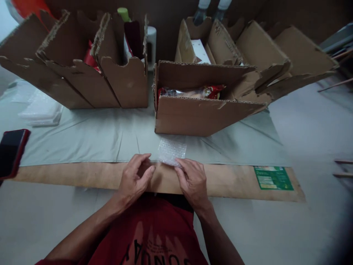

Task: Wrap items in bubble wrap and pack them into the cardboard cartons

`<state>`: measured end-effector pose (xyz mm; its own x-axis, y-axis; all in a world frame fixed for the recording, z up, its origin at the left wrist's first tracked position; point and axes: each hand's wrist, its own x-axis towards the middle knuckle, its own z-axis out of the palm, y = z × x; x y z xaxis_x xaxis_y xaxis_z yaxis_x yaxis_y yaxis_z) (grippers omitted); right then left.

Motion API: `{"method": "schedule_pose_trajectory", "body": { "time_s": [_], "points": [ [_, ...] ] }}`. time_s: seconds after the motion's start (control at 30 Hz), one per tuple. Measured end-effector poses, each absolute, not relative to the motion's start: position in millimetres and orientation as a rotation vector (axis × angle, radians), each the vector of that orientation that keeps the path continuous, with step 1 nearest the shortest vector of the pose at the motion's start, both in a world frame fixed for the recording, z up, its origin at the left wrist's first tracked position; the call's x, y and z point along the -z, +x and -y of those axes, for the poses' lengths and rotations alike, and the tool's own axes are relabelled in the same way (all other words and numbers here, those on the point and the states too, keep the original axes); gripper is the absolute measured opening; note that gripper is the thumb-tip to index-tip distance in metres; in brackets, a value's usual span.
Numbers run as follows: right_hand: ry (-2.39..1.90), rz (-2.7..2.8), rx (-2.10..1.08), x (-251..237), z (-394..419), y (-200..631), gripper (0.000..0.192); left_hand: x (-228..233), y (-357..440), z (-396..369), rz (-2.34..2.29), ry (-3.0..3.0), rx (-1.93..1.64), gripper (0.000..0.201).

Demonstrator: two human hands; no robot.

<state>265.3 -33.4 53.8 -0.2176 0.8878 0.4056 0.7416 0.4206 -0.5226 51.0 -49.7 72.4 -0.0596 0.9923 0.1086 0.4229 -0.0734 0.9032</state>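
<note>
Three cardboard boxes on the tabletop [82, 136], all open-topped with torn flaps. Near box [198, 114], straight ahead: holds a red-and-clear packet [193, 92], only its top edge showing above the front wall. Left box [82, 70]: divided by flaps; holds something red [89, 57], a dark maroon item [134, 36] and a green-capped bottle [123, 14], all mostly hidden. Far right box [248, 48]: holds a white carton [200, 50], partly behind a flap.

One small bubble-wrap piece [172, 151] lying on the grey sheet just in front of the near box, its near edge at the brown board [220, 180]. Right hand [193, 180] pinching the wrap's near corner between fingertips. Left hand [135, 178] loosely curled, fingers bent inward beside the wrap, resting on the board; cannot tell whether anything sits under the fingers.

One red-cased phone [12, 151] at the left edge, cut off by the frame. One stack of clear plastic [41, 110] left of the boxes, blurred, count impossible. One green label [273, 177] on the board, text unreadable. Two bottle-like shapes [211, 9] at the top edge, cut off. White cylinder [151, 46] behind the left box, half hidden.
</note>
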Motion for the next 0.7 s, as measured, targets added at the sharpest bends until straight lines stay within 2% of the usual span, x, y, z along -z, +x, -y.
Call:
{"method": "schedule_pose_trajectory", "body": {
  "time_s": [0.13, 0.23, 0.4, 0.47, 0.57, 0.6, 0.63, 0.7],
  "points": [
    [-1.413, 1.828, -0.534, -61, 42, 260, 0.019, -81, 58, 65, -1.233, 0.961, -0.934, 0.039],
    [-1.338, 1.828, -0.718, -65, 53, 255, 0.017, -77, 70, 63, -1.079, 0.819, -0.958, 0.047],
    [-1.383, 1.848, -0.565, -66, 59, 263, 0.017, -74, 80, 57, -1.091, 0.769, -0.978, 0.04],
    [-1.404, 1.785, -0.563, -70, 58, 271, 0.027, -80, 79, 57, -1.137, 0.848, -0.964, 0.031],
    [-1.301, 1.751, -0.745, -83, 53, 279, 0.054, -90, 79, 58, -1.199, 1.069, -0.908, 0.016],
    [-1.255, 1.764, -0.796, -87, 51, 279, 0.055, -92, 80, 59, -1.206, 1.153, -0.883, 0.011],
    [-1.218, 1.777, -0.831, -92, 50, 278, 0.049, -93, 81, 60, -1.207, 1.228, -0.876, 0.009],
    [-1.163, 1.76, -0.864, -98, 49, 274, 0.024, -93, 83, 61, -1.198, 1.304, -0.908, 0.008]
  ]
}}
